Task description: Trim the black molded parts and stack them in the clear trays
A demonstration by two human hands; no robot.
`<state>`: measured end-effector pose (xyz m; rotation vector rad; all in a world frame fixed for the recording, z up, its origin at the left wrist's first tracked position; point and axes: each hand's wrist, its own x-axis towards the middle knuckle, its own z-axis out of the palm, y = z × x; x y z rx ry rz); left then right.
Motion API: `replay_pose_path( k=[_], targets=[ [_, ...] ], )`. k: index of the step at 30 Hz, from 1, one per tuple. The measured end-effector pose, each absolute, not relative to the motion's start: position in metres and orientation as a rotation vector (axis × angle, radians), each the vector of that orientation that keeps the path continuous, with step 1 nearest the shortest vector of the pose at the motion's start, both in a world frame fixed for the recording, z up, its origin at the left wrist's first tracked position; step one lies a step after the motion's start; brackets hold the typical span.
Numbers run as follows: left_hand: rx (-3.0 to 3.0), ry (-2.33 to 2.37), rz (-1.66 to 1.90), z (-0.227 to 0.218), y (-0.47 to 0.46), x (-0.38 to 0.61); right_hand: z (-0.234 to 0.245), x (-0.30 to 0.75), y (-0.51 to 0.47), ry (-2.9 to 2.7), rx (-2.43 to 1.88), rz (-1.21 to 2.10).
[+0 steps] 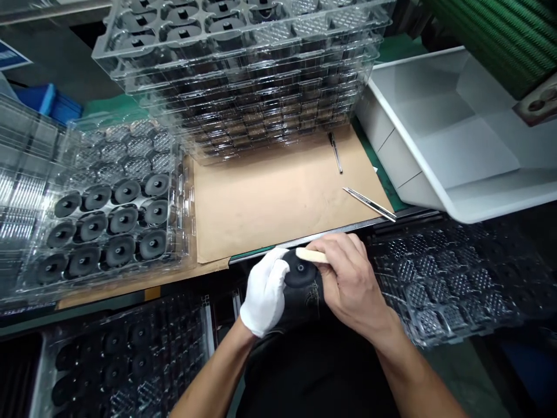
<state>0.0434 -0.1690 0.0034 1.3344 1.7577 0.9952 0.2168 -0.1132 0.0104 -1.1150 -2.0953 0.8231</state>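
Observation:
My left hand, in a white glove, grips a round black disc with a small hub at its centre. My bare right hand is closed on a pale, flat stick with a rounded end. The stick's tip lies over the disc's upper edge; whether it touches cannot be told. Both hands are held in front of the body, just below the table's front edge. On the left, a clear plastic tray carries several similar black discs in its pockets.
Brown paper covers the tabletop. A dark thin tool and some slim sticks lie on it. Stacked clear trays rise at the back. A white bin stands right. More trays sit lower right and lower left.

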Motion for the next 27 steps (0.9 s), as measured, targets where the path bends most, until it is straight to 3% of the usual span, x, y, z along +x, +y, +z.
replay_pose_path(
  k=[21,27],
  targets=[
    [1.378,1.467,0.811,0.001,-0.153,0.025,0.015,0.228,-0.092,-2.45,-0.79,0.813],
    [1.453,1.653,0.938,0.014,-0.151,0.027,0.021,0.233,-0.09,-2.366,-0.815,0.857]
  ],
)
